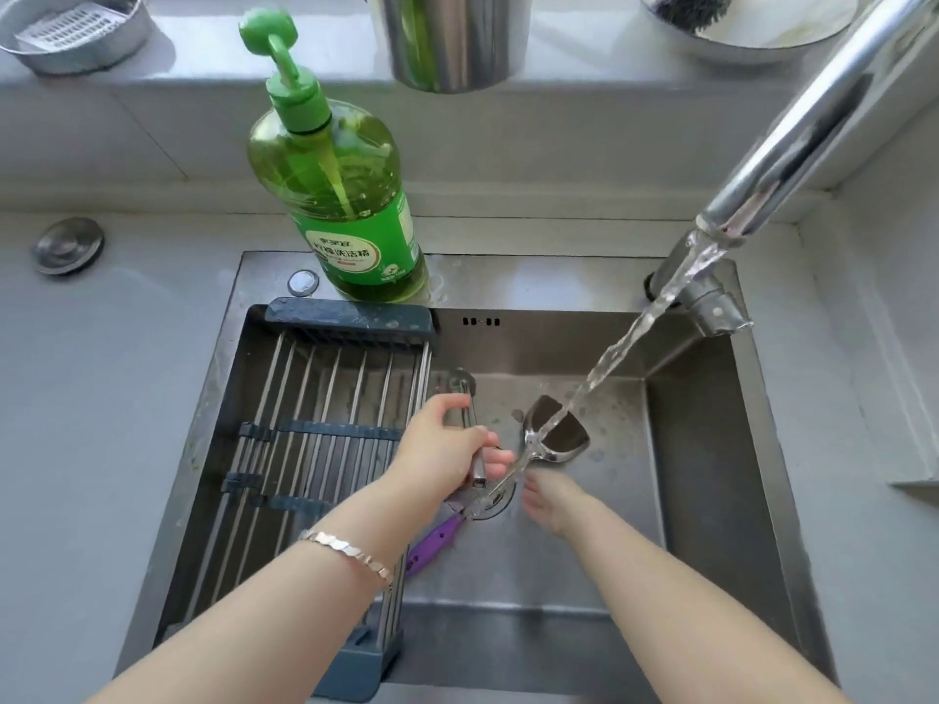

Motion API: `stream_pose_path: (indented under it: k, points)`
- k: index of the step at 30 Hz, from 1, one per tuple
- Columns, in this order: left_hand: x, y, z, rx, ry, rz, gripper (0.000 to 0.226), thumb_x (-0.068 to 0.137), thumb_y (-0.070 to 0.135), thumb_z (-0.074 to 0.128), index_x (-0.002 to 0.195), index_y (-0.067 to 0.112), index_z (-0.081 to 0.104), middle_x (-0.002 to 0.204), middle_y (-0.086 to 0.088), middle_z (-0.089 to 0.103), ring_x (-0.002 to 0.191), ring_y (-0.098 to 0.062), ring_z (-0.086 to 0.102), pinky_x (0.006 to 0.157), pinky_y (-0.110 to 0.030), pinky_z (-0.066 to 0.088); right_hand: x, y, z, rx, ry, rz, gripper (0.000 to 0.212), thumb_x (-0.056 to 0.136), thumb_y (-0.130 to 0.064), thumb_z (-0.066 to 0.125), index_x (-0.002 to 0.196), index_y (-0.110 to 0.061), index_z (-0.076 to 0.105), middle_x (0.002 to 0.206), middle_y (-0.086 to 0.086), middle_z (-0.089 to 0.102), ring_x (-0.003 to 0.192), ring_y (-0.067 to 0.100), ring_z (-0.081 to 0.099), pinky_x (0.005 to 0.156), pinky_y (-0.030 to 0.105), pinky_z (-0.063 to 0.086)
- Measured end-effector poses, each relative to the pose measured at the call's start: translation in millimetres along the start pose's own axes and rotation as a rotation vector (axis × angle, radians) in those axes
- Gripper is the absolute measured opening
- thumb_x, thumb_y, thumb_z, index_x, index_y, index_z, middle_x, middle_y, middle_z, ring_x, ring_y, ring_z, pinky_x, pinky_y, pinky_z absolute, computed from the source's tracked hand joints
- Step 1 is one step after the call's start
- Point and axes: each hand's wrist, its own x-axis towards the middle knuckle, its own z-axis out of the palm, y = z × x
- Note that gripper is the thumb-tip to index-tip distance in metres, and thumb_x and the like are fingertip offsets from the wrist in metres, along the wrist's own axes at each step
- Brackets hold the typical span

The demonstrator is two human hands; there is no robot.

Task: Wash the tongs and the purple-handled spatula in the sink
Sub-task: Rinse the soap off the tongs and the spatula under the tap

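Note:
My left hand is shut on the steel tongs, which point away from me over the sink. The purple-handled spatula lies slanted in the basin. Its steel blade sits under the running water. Its purple handle points toward me, passing under my left wrist. My right hand is low in the basin just right of the spatula's shaft, fingers apart and pointing left at it; it holds nothing that I can see.
A dark drying rack with steel bars spans the sink's left half. A green dish-soap pump bottle stands on the back rim. The faucet reaches in from the upper right. Steel bowls and a cup line the back ledge.

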Motion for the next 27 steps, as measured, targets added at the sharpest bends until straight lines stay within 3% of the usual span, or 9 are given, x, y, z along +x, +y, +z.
stream_pose_path:
  k: [2, 5, 7, 14, 17, 21, 23, 25, 27]
  points:
    - [5.5, -4.1, -4.1, -0.001, 0.011, -0.008, 0.037, 0.091, -0.009, 0.048, 0.123, 0.009, 0.046, 0.085, -0.015, 0.062, 0.041, -0.008, 0.063, 0.046, -0.021, 0.056, 20.5, 1.6, 11.9, 0.043, -0.021, -0.005, 0.017, 0.094, -0.005, 0.046, 0.104, -0.004, 0.059, 0.090, 0.010, 0.063, 0.075, 0.017, 0.057, 0.058, 0.019, 0.048]
    - [11.4, -10.9, -11.5, -0.040, 0.041, -0.011, 0.029, 0.090, -0.009, 0.049, 0.114, 0.007, 0.051, 0.084, -0.014, 0.064, 0.044, -0.010, 0.065, 0.052, -0.022, 0.057, 46.1, 6.2, 22.0, 0.135, 0.006, 0.001, 0.010, 0.093, -0.011, 0.050, 0.087, -0.010, 0.058, 0.073, 0.005, 0.060, 0.065, 0.014, 0.053, 0.053, 0.021, 0.044]
    - [11.9, -14.8, -16.0, -0.044, 0.056, -0.009, 0.026, 0.091, -0.009, 0.048, 0.112, 0.006, 0.053, 0.084, -0.014, 0.065, 0.045, -0.010, 0.066, 0.051, -0.022, 0.057, 53.4, 7.7, 24.7, 0.181, 0.043, 0.019, 0.020, 0.095, -0.012, 0.049, 0.075, -0.013, 0.051, 0.061, 0.003, 0.059, 0.061, 0.014, 0.051, 0.047, 0.020, 0.041]
    - [3.7, -16.7, -14.7, 0.065, 0.062, 0.014, 0.026, 0.094, -0.006, 0.041, 0.087, 0.008, 0.062, 0.077, -0.009, 0.062, 0.037, -0.003, 0.058, 0.041, -0.015, 0.050, 20.1, -1.9, 8.2, 0.176, 0.230, -0.241, 0.031, 0.090, 0.000, 0.052, 0.060, -0.007, 0.053, 0.060, 0.007, 0.053, 0.053, 0.018, 0.049, 0.054, 0.028, 0.042]
    - [-6.8, -13.4, -7.1, 0.211, 0.060, 0.056, 0.026, 0.092, -0.003, 0.043, 0.088, 0.011, 0.065, 0.063, -0.007, 0.059, 0.033, -0.003, 0.048, 0.034, -0.012, 0.037, -19.3, -18.1, -11.7, 0.138, 0.270, -0.390, 0.026, 0.085, 0.000, 0.059, 0.059, -0.005, 0.059, 0.065, 0.006, 0.057, 0.066, 0.021, 0.055, 0.075, 0.039, 0.051]
    - [-26.3, -3.5, 1.5, 0.445, 0.072, 0.180, 0.025, 0.093, 0.005, 0.045, 0.101, 0.015, 0.066, 0.069, -0.001, 0.063, 0.047, -0.009, 0.045, 0.036, -0.010, 0.033, -88.5, -45.8, -37.8, 0.152, 0.277, -0.516, 0.025, 0.087, -0.005, 0.060, 0.062, -0.011, 0.061, 0.069, 0.002, 0.062, 0.072, 0.015, 0.060, 0.077, 0.030, 0.052]
    - [-40.6, 3.0, 2.8, 0.625, 0.089, 0.303, 0.026, 0.093, 0.010, 0.045, 0.107, 0.017, 0.066, 0.085, 0.004, 0.064, 0.051, -0.006, 0.048, 0.043, -0.009, 0.037, -124.3, -53.5, -46.8, 0.170, 0.218, -0.549, 0.022, 0.089, -0.004, 0.058, 0.067, -0.005, 0.060, 0.069, 0.004, 0.062, 0.069, 0.017, 0.060, 0.073, 0.030, 0.054]
    - [-52.6, 8.9, -0.4, 0.784, 0.100, 0.415, 0.028, 0.093, 0.014, 0.046, 0.113, 0.016, 0.066, 0.104, 0.005, 0.061, 0.075, -0.008, 0.058, 0.066, -0.014, 0.042, -153.2, -54.7, -50.5, 0.160, 0.174, -0.559, 0.021, 0.090, -0.005, 0.057, 0.069, -0.004, 0.059, 0.068, 0.006, 0.062, 0.065, 0.018, 0.060, 0.059, 0.022, 0.055]
    - [-62.8, 12.9, -7.2, 0.844, 0.072, 0.458, 0.024, 0.094, 0.018, 0.047, 0.107, 0.017, 0.068, 0.101, 0.003, 0.059, 0.091, -0.014, 0.057, 0.078, -0.020, 0.039, -173.6, -52.5, -52.2, 0.202, 0.134, -0.550, 0.021, 0.091, -0.008, 0.056, 0.071, -0.006, 0.058, 0.069, 0.007, 0.063, 0.064, 0.018, 0.061, 0.052, 0.019, 0.054]
